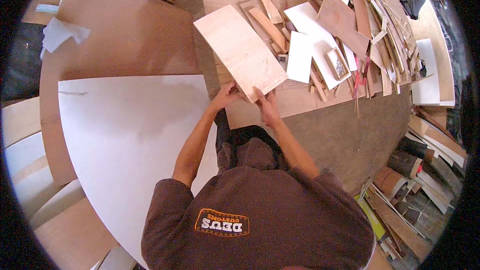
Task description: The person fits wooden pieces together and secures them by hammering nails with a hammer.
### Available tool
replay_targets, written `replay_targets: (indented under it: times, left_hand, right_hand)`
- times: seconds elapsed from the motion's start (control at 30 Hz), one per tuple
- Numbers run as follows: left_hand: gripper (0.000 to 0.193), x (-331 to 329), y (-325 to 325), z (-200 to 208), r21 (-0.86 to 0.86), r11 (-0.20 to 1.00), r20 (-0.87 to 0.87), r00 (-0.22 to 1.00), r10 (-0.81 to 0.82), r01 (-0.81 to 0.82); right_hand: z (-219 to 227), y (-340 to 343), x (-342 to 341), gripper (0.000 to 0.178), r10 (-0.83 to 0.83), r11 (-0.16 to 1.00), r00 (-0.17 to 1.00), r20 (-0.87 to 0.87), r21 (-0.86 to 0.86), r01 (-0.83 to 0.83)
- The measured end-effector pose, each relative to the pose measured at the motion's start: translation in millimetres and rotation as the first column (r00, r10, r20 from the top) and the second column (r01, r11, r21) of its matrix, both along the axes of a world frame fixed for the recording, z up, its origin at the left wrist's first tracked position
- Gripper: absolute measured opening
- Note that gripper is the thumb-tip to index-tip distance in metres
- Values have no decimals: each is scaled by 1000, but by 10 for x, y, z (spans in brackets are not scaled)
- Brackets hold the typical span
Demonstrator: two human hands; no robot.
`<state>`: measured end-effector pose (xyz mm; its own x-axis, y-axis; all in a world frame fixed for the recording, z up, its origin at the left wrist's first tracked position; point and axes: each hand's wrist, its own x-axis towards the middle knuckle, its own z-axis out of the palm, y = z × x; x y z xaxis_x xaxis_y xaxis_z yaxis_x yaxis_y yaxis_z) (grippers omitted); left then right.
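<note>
- Holding a pale, rectangular wooden board (242, 50) is the step in hand right now, and both hands are sharing it.
- The left grip (225, 95) is closing around the board's left long edge, close to the near corner; its fingertips are partly hiding, so how firmly they are pressing I cannot tell.
- The right grip (269, 108) is pinching the near end, thumb lying on the upper face, fingers going out of sight underneath.
- The board is sitting in front of the person, over the near left part of a brown wooden worktop (295, 104), its far end pointing up and left; whether its underside is touching anything, the view is not showing.
- Any move from this hold is probably calling for both hands working together, since the long far end is reaching well beyond them and could be dipping or knocking the loose brown and white offcuts (345, 22) beside it.
- And the looks: the broad face is showing fine, light grain, straight sides and square-looking corners, with faint darker marks appearing toward the near end.
</note>
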<state>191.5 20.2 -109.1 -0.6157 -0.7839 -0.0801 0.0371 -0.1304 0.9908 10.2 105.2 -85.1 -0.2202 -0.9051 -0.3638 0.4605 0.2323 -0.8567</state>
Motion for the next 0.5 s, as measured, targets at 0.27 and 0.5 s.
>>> replay_targets:
  times: [0.27, 0.5]
  left_hand:
    - [22, 93, 47, 158, -77, 997, 103, 994, 38, -30]
    - [29, 142, 11, 50, -47, 999, 78, 997, 29, -26]
  right_hand:
    - [94, 8, -10, 69, 17, 999, 999, 28, 27, -17]
    - [178, -34, 9, 68, 72, 996, 997, 18, 45, -73]
